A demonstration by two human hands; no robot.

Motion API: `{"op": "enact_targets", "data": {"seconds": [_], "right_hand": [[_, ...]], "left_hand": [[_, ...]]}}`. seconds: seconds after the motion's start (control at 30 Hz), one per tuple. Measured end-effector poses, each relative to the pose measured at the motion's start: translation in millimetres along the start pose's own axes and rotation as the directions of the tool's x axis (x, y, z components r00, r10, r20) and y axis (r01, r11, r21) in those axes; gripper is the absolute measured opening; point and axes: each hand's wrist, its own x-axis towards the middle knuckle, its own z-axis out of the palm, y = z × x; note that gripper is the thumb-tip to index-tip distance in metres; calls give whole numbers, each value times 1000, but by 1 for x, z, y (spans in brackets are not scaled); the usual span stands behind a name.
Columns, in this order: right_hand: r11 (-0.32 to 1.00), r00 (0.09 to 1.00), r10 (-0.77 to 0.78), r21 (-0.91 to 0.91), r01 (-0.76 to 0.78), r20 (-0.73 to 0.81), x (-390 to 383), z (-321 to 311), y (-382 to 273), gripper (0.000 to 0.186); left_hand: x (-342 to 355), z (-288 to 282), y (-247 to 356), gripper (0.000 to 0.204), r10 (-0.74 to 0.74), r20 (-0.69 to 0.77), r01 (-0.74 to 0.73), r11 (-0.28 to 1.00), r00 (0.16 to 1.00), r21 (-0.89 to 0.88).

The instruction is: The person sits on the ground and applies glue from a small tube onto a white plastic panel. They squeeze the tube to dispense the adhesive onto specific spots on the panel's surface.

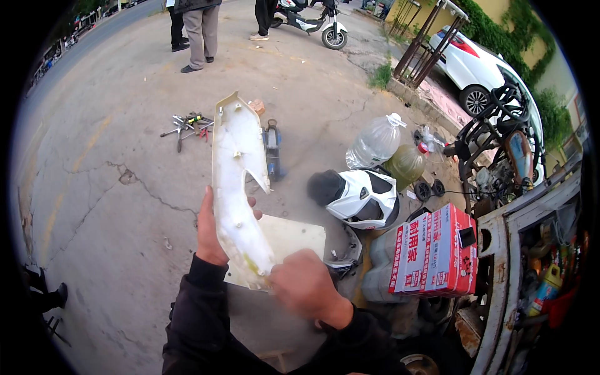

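Note:
My left hand (211, 232) is closed round the left edge of a long white plastic body panel (230, 194), its fingertips showing on the far side. The panel stands upright before me, hollow side toward me, with small screw posts, a notch on its right and a yellowish smear at the lower end. At that lower end, my right hand (307, 282) is closed in a fist and slightly blurred. Whatever its fingers hold is hidden. Behind and below the panel lies a flat cream-white sheet (303, 236).
Hand tools (187, 125), a reddish brick piece (257, 107) and a blue-grey device (272, 150) lie beyond. Rightward are a white-black shell (369, 199), a clear water jug (376, 142), a yellowish jug (405, 165), a red-white carton (431, 253) and a rusty metal frame (500, 269). People stand far off.

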Motion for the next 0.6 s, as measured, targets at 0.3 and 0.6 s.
{"op": "enact_targets", "data": {"seconds": [0.3, 0.6], "right_hand": [[1000, 1000, 11, 12, -11, -10, -2, -1, 0, 17], [999, 999, 33, -15, -33, 15, -3, -7, 1, 21]], "left_hand": [[4, -17, 0, 72, -18, 114, 19, 1000, 993, -4], [5, -8, -1, 71, -16, 121, 15, 1000, 993, 3]]}}
